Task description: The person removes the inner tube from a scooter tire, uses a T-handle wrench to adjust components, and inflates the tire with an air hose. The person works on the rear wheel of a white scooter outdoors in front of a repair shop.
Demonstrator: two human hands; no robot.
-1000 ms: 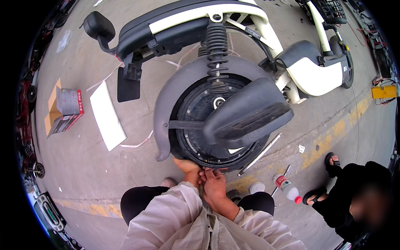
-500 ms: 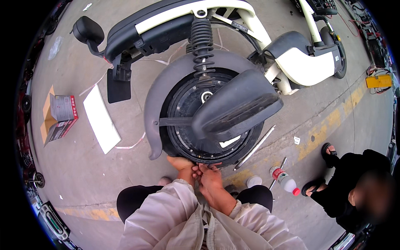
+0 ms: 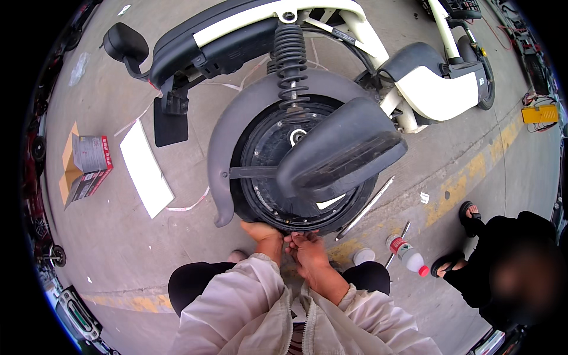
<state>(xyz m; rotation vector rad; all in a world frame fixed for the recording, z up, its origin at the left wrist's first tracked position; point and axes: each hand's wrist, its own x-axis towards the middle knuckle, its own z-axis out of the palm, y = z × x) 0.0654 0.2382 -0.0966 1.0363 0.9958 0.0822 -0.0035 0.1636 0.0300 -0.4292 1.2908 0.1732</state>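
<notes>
Lower centre, the left hand [image 3: 262, 231] met the wheel [image 3: 260, 201], grip hidden from me; the right hand [image 3: 309, 251] bunched, hold unclear; even pressure seemed wise.

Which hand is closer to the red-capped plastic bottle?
The right hand: the red-capped plastic bottle lies to its right. The left hand is farther away, beyond the right hand.

The black rear wheel [image 3: 277, 204] is seen with its round, bolted face partly exposed; a pale patch is shown on its near right part. It is bordered on the left and far sides by a curved grey mudguard [image 3: 222, 139] and partly hidden by a dark cover [image 3: 340, 154].
</notes>
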